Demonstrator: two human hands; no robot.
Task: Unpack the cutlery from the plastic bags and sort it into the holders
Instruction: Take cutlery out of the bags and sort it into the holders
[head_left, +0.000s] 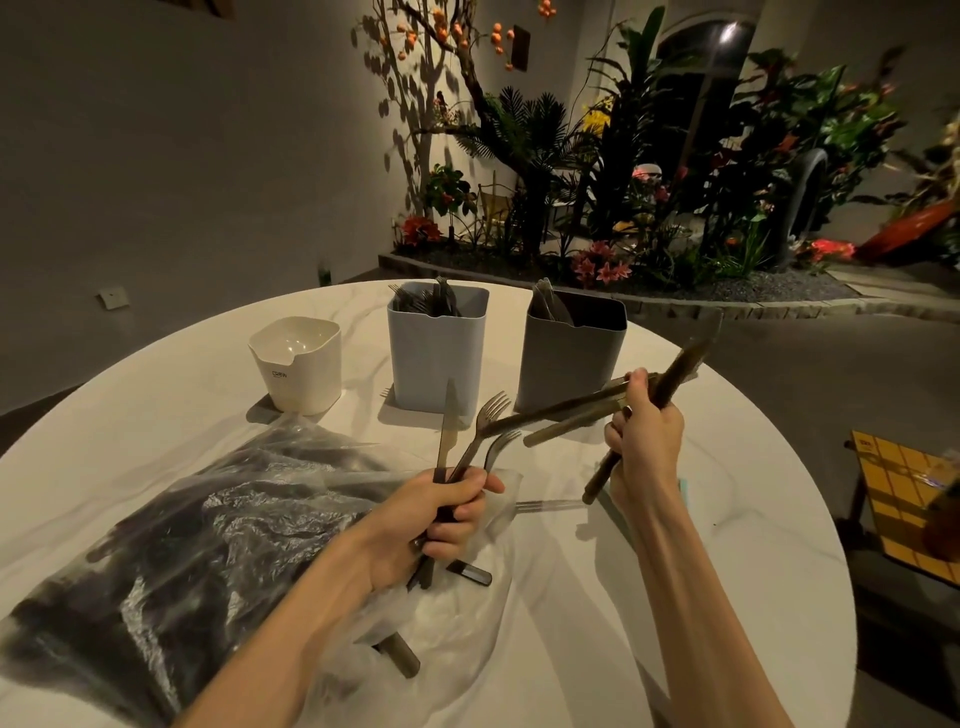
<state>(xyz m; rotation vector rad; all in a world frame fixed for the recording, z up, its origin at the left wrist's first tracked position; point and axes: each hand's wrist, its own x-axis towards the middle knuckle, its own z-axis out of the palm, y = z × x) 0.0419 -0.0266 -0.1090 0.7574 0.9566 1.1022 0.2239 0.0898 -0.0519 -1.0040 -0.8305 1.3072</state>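
**Both hands full of cutlery above the tabletop**

A bundle of cutlery is gripped in the left hand (447, 514), fingers curled tight round the dark handles: a knife (448, 415) is held upright, and two forks (485, 423) are fanned out beside it, tines pointing up and away. The handle ends are seen poking out below the fist. Over on the other side, several long dark pieces (670, 379) are clamped in the right hand (644, 441), raised just in front of the grey holder; they are crossed at angles, one slanting up to the right, others stretching left toward the forks.

Beneath the left hand, a crumpled clear plastic bag (467, 623) is spread on the tabletop (675, 545), with a few loose handles lying in it. Another fork (545, 505) is left flat on the marble between the two wrists. To the left, a larger plastic bag (182, 519) is packed with dark cutlery.

Further back, three holders are lined up: a low white holder (298, 364) on the left, a pale blue holder (436, 348) in the middle with forks standing in it, and the grey holder (571, 353) on the right with cutlery inside. Behind the tabletop, a bed of plants (649, 171) is seen.
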